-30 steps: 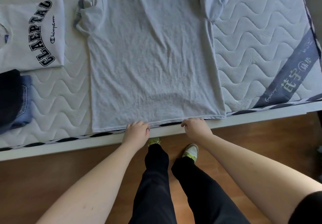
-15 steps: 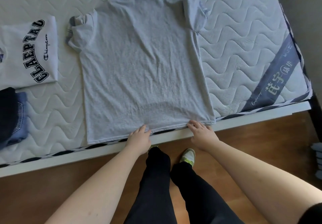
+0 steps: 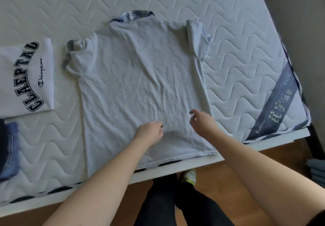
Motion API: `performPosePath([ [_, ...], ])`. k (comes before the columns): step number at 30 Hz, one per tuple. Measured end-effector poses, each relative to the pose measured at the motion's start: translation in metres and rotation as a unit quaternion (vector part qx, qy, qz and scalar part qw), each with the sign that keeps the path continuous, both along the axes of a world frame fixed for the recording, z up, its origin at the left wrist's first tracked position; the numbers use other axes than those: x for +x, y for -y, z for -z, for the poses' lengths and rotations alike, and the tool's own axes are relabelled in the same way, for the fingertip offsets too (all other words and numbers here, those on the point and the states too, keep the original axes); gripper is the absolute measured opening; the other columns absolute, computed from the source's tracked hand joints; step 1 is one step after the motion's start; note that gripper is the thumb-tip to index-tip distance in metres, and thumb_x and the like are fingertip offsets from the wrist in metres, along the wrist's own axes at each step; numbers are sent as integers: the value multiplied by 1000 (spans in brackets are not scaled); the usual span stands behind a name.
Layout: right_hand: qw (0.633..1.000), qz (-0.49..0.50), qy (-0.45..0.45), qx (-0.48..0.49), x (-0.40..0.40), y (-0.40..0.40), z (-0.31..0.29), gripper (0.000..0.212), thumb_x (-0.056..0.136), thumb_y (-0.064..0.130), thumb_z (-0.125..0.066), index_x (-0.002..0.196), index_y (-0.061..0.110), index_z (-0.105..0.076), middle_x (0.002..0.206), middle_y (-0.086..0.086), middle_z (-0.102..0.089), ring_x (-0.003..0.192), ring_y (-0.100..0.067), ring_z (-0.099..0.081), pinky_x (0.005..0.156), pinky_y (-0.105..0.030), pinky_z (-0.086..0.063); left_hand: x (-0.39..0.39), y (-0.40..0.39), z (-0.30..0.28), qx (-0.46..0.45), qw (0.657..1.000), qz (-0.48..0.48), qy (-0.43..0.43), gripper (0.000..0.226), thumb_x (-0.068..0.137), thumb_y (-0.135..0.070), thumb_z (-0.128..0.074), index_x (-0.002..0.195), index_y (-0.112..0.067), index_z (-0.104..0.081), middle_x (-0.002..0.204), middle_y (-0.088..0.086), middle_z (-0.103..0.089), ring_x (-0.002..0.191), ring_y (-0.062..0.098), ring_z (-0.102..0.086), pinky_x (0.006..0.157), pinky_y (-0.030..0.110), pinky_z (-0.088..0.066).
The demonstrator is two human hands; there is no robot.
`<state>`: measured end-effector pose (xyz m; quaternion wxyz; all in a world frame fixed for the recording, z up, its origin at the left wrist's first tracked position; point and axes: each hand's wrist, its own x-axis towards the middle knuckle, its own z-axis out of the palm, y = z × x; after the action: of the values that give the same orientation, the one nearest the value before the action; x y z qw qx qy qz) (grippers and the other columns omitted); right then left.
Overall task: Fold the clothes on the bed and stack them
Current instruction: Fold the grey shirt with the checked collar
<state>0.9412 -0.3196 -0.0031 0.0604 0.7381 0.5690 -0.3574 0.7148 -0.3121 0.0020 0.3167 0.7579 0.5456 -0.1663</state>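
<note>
A light grey short-sleeved shirt (image 3: 139, 85) with a plaid collar lies flat, back up, on the white quilted mattress (image 3: 237, 53). Its hem reaches the near edge of the bed. My left hand (image 3: 150, 133) rests palm down on the lower part of the shirt, fingers loosely together. My right hand (image 3: 202, 120) hovers just above the lower right of the shirt with fingers spread and holds nothing. The right sleeve is folded in over the body; the left sleeve lies bunched at the side.
A folded white T-shirt (image 3: 26, 79) with black lettering lies at the left. Folded blue jeans and a dark garment (image 3: 8, 148) sit below it at the left edge. The white bed frame (image 3: 175, 169) runs along the front, above the wooden floor. A grey wall stands to the right.
Both hands have left the hem at the bed's edge and moved forward onto the lower part of the shirt. The view has tilted farther up the bed.
</note>
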Motion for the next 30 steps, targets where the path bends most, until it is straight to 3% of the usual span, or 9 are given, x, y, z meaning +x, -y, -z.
performPosePath([
  [4,985,148,-72,49,15,-65,-19,36,94,21,-50,128,18,-58,113,-9,-67,100,-28,-61,83,-33,-47,5,-65,-18,36,998,-12,41,32,99,-29,-42,124,-17,-58,122,9,-61,107,31,-60,85,37,-49],
  [8,955,258,-135,65,46,-117,-22,31,94,21,-53,124,23,-60,101,2,-66,79,-16,-57,57,-16,-42,26,-132,-23,40,997,-11,71,35,99,-28,-43,130,-17,-55,129,8,-59,115,28,-57,90,36,-47],
  [12,905,354,-209,109,78,-154,-10,30,93,18,-54,122,22,-62,103,3,-70,80,-16,-61,57,-25,-41,60,-194,-16,40,995,-18,85,38,99,-25,-44,135,-19,-51,135,7,-55,119,27,-54,94,33,-44],
  [17,892,365,-241,114,105,-225,13,36,94,11,-51,128,19,-57,113,-1,-67,71,-10,-55,59,-25,-39,103,-272,-1,47,996,2,80,46,98,-25,-44,144,-23,-42,146,5,-45,126,28,-49,102,38,-42],
  [20,926,333,-170,50,114,-265,25,22,89,16,-50,106,19,-64,85,-2,-63,69,-22,-52,56,-26,-36,124,-321,9,49,997,0,52,40,97,-25,-45,137,-21,-50,138,8,-52,120,29,-53,100,39,-44],
  [22,934,326,-148,12,116,-283,31,8,88,19,-49,91,15,-56,69,-2,-51,60,-21,-45,47,-25,-29,135,-349,16,48,998,-32,39,33,98,-25,-44,128,-22,-56,129,8,-59,112,27,-57,97,39,-47],
  [24,911,367,-190,2,117,-299,36,15,89,20,-50,99,11,-56,78,-5,-53,58,-16,-44,42,-22,-29,145,-367,24,50,997,-44,40,34,98,-21,-44,129,-21,-56,133,7,-56,115,27,-56,99,38,-46],
  [27,839,463,-286,6,124,-320,43,33,91,22,-59,118,3,-54,92,-9,-55,66,-18,-50,46,-22,-39,156,-387,40,87,994,-56,44,43,95,-10,-46,135,-21,-51,147,5,-37,129,28,-42,108,38,-37],
  [30,793,507,-339,-16,129,-334,49,31,89,18,-67,116,11,-53,97,-12,-60,68,-21,-57,47,-24,-42,165,-405,55,124,990,-50,39,56,90,-6,-50,144,-21,-40,151,2,-32,136,27,-35,112,39,-32],
])
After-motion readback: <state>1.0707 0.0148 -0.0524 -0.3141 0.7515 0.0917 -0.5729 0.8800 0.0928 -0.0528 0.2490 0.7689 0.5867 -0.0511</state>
